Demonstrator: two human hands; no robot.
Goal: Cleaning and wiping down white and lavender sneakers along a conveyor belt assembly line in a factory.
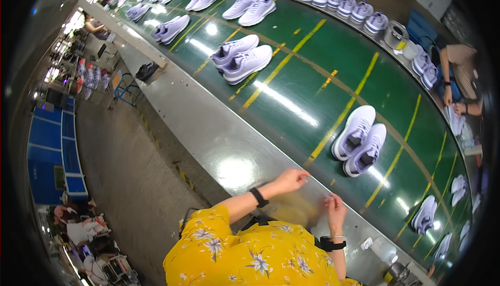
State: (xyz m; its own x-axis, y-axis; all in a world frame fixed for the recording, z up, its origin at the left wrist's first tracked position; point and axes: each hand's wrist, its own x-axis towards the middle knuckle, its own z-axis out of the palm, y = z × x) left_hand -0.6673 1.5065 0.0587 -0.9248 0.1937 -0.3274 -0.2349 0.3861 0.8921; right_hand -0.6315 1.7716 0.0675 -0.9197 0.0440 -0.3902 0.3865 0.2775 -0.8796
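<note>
My left hand (293, 180) is over the inner edge of the metal ledge, its fingertips pinched together. To its right, my right hand (336, 210) is raised with curled fingers, apart from the left. Anything between the fingers of either hand is too small to make out. Just beyond my hands, a pair of lavender sneakers (359, 139) with white soles stands side by side on the green conveyor belt (291, 145). Farther up the belt to the left stands another pair of lavender sneakers (244, 59). Neither hand touches a shoe.
The metal ledge (203, 124) runs between me and the belt. A row of sneakers (346, 5) lines the far rail, beside a metal pot (396, 35). A co-worker (461, 72) handles a shoe at far right. A clear bottle (385, 249) stands right of me.
</note>
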